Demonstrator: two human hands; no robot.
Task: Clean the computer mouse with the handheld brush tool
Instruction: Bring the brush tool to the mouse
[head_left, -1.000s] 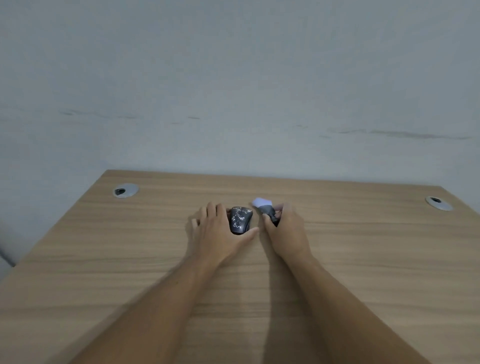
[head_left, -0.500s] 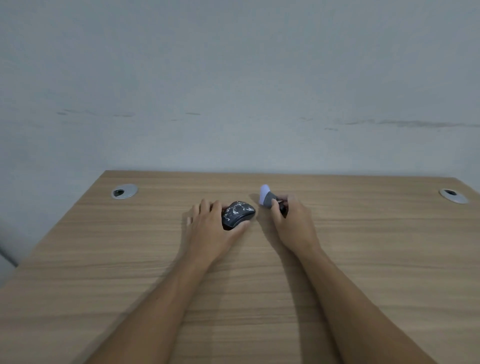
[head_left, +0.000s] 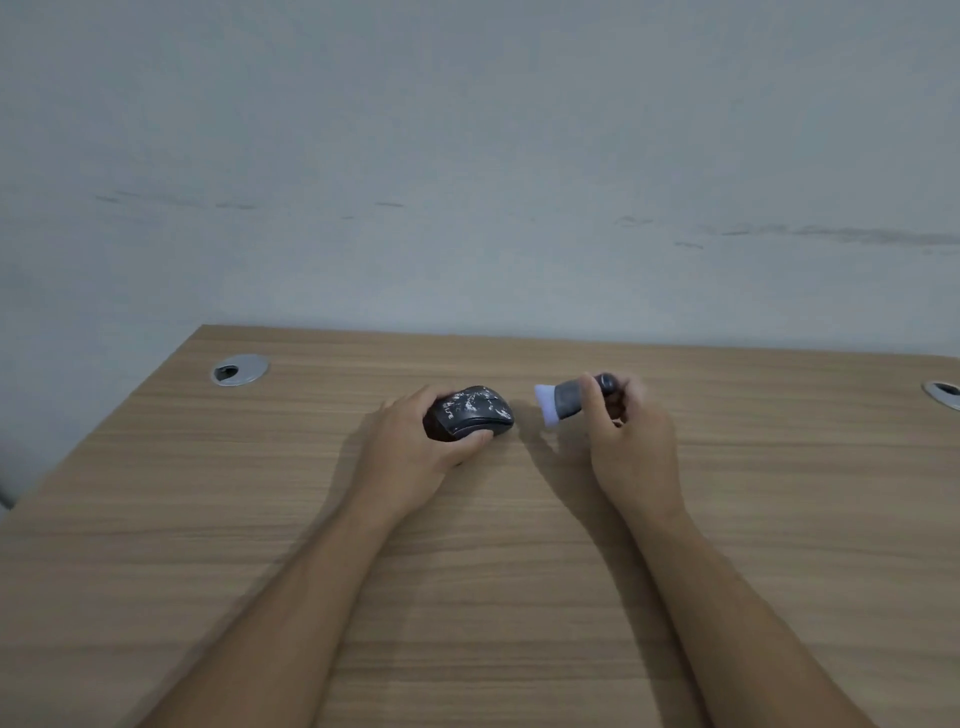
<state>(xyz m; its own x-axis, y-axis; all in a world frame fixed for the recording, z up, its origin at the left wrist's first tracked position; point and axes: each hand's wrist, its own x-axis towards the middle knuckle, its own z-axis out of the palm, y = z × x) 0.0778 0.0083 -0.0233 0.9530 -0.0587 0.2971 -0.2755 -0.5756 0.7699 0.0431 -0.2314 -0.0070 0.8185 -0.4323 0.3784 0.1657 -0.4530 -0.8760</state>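
Observation:
A black computer mouse (head_left: 470, 412) with white smears on its top lies on the wooden desk (head_left: 467, 545). My left hand (head_left: 415, 452) grips it from the left and below, thumb along its near side. My right hand (head_left: 631, 441) holds a small handheld brush (head_left: 563, 402) with a dark grey body and pale bristles. The bristles point left toward the mouse, a short gap away, not touching it. The brush is raised slightly off the desk.
Two silver cable grommets sit in the desk's far corners, the left grommet (head_left: 240, 369) and the right grommet (head_left: 943, 392) at the frame edge. A grey wall (head_left: 467, 182) rises directly behind the desk's far edge.
My left hand turned the mouse so it lies sideways. My right hand with the brush moved right, away from the mouse, and the bristles now point left.

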